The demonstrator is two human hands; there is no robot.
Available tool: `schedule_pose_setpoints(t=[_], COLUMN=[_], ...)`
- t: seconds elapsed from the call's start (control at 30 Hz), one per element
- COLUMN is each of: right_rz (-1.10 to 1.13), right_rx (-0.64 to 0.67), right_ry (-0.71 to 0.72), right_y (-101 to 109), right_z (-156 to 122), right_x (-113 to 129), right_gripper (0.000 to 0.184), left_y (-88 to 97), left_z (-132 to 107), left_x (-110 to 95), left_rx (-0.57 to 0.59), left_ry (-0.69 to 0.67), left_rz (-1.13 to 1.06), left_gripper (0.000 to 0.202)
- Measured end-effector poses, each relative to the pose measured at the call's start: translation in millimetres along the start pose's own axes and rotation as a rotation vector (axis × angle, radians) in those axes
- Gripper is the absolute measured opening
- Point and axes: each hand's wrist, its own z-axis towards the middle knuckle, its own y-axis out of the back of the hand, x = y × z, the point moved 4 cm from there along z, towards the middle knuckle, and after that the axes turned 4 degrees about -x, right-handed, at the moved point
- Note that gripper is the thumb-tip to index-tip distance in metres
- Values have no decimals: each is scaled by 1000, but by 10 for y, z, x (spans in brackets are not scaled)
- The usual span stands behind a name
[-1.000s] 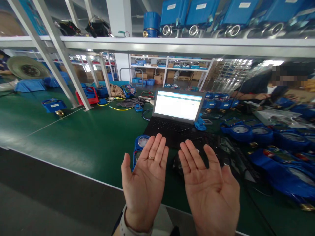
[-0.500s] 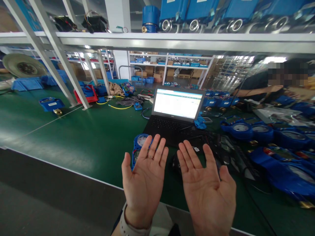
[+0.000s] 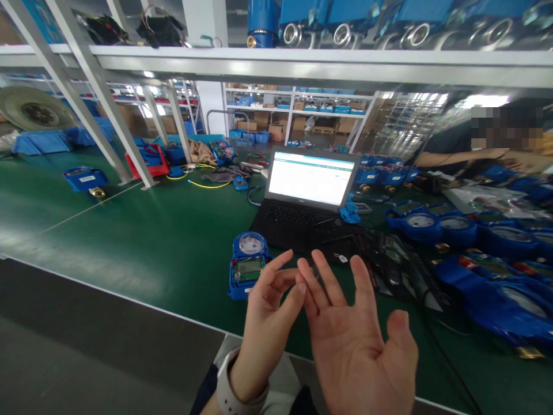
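My left hand (image 3: 268, 314) is turned edge-on in front of me, fingers loosely stretched and holding nothing; its fingertips touch the fingers of my right hand (image 3: 354, 340). The right hand is palm up, fingers spread, with nothing in it. Both hover above the near edge of the green table (image 3: 142, 242). Just beyond the left hand lies a blue water meter (image 3: 248, 262) with a round dial and an exposed green circuit board. Behind it stands an open black laptop (image 3: 309, 193) with a lit screen.
Several blue water meters (image 3: 436, 227) crowd the table at the right. A person (image 3: 466, 153) works at the far right. Yellow cable and small tools (image 3: 216, 176) lie at the back. Grey slanted frame posts (image 3: 99, 92) stand at left, under a shelf of blue meters (image 3: 345, 23).
My left hand has turned from palm up to edge-on and swung right until its fingertips meet the right hand. The blue meter, earlier half hidden by it, now shows fully.
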Motion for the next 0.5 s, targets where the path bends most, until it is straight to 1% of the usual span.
schedule_pose_setpoints(t=[0.1,0.2,0.27,0.3,0.33,0.37,0.4,0.43,0.47,0.5], right_rz=[6,-10,-82,-152,-248,-372,-528,-706,-929,-1203], right_rx=[12,46,70,66,48,15,-38,-87,-134,-196], right_ry=[-13,-48,-59,-35,15,103,233,386,524,654], right_y=[-9,26,150,264,414,596,802,1009,1210,1397], right_z=[-33,-79,-59,-11,70,184,326,486,663,847], right_x=[-15,-25,-3,37,105,208,348,511,671,821], right_gripper=[55,56,53,51,48,45,40,39,42,47], left_y=[-10,9,39,61,98,152,220,328,437,536], left_z=[25,30,-10,-51,-106,-177,-262,-356,-458,-564], left_x=[15,58,96,120,150,195,264,353,455,590], left_rx=[-5,-22,-16,0,11,17,35,-1,-1,70], left_ry=[8,24,21,13,2,-4,12,38,40,63], left_rz=[-17,41,122,173,225,285,342,386,415,434], left_gripper=[34,34,38,41,44,46,47,45,41,38])
